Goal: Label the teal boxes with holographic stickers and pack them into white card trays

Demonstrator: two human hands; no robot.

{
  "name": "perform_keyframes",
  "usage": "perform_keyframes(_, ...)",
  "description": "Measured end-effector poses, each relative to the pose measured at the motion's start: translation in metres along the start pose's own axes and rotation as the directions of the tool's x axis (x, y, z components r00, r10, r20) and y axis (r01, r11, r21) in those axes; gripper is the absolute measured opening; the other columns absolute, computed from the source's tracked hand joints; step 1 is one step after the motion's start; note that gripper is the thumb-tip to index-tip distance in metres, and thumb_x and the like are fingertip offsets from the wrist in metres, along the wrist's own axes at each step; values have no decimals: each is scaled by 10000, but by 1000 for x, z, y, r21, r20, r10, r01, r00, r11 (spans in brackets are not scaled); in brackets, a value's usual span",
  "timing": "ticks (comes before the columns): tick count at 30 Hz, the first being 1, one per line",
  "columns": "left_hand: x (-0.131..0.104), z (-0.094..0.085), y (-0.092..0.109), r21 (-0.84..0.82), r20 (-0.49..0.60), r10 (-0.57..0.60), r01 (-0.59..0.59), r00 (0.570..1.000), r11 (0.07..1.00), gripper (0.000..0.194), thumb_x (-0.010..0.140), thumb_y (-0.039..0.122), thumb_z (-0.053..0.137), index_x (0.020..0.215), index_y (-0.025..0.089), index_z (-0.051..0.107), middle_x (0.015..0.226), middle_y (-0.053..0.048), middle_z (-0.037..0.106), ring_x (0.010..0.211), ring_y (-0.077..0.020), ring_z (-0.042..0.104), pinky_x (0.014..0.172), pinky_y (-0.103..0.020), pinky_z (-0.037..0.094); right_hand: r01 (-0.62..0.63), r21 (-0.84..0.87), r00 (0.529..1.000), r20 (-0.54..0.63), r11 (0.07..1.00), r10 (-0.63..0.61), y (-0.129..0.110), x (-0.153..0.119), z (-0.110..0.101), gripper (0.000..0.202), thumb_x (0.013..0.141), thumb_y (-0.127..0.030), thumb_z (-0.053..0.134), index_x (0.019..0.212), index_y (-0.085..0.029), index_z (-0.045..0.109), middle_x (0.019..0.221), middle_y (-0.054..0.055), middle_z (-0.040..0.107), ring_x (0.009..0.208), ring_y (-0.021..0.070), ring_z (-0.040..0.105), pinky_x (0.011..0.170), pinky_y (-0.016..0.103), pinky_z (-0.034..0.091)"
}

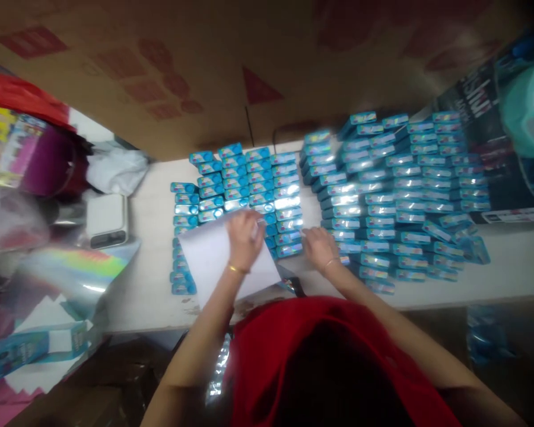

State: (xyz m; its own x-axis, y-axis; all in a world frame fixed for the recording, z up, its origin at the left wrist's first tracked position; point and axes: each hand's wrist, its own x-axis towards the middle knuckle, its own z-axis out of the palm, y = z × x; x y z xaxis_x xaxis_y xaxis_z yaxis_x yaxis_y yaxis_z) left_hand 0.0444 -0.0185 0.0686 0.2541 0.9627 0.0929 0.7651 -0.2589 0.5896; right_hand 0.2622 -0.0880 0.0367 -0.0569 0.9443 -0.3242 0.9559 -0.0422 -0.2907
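Observation:
My left hand [245,240], a gold-coloured bangle at its wrist, is closed over a white paper sheet [207,252] and appears to grip it near its upper right part. The sheet lies slanted over part of the left block of small shiny blue boxes [235,172]. My right hand [319,248] has its fingertips pinched together at the gap between the two blocks, close to the left block's right-hand column. Something small and whitish shows at those fingertips, too blurred to name. Beside this hand stands the right block of blue boxes [385,204], many with pale strips on them.
A large brown carton [204,71] walls off the back of the white table [146,284]. To the left are a white device [107,219], a crumpled white bag [115,169] and an opened blue carton [31,350]. A turquoise container [529,112] stands far right.

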Motion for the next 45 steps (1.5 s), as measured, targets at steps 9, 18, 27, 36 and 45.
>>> perform_keyframes(9, 23, -56, -125, 350, 351, -163, 33, 922, 936, 331, 742, 419, 679, 1016, 235, 651, 1161, -108, 581, 1092, -323, 498, 878, -428, 367, 289, 288, 917, -356, 913, -178, -92, 68, -21, 364, 961, -350, 372, 1219, -150, 532, 1165, 155, 542, 1090, 278, 474, 924, 402, 382)
perform_keyframes(18, -30, -25, -110, 150, 179, -145, 118, 973, 982, 174, 920, 298, 455, 956, 204, 597, 923, -71, 667, 910, -224, 573, 861, -383, 318, 369, 29, 929, 2, 929, -369, -147, 96, 10, 270, 975, -255, 390, 1061, -166, 631, 1081, 114, 615, 1097, 268, 452, 972, 419, 265)
perform_keyframes(27, -21, -15, -108, 217, 86, -74, 54, 994, 975, 252, 921, 293, 441, 1048, 267, 656, 1233, -100, 621, 1099, -289, 513, 914, -463, 313, 322, 62, 941, 89, 945, -326, -144, 122, 6, 281, 982, -250, 368, 978, -167, 636, 1043, 99, 636, 1015, 254, 487, 863, 381, 294)
perform_keyframes(36, -23, -8, -108, 159, 41, -100, 92, 994, 983, 243, 915, 295, 440, 1034, 242, 645, 1336, -107, 567, 1194, -297, 475, 969, -485, 323, 289, 79, 955, 49, 954, -293, -142, 138, 13, 277, 990, -266, 362, 994, -170, 622, 1053, 94, 644, 1008, 253, 500, 860, 375, 290)
perform_keyframes(45, -69, -79, -33, -155, -240, -120, 84, 963, 984, 80, 823, 278, 612, 829, 223, 554, 868, -50, 640, 887, -209, 605, 857, -411, 454, 281, 88, 954, -137, 956, -268, -139, 142, 4, 361, 1001, -348, 315, 1144, -149, 581, 1177, 137, 567, 1131, 287, 421, 950, 424, 263)
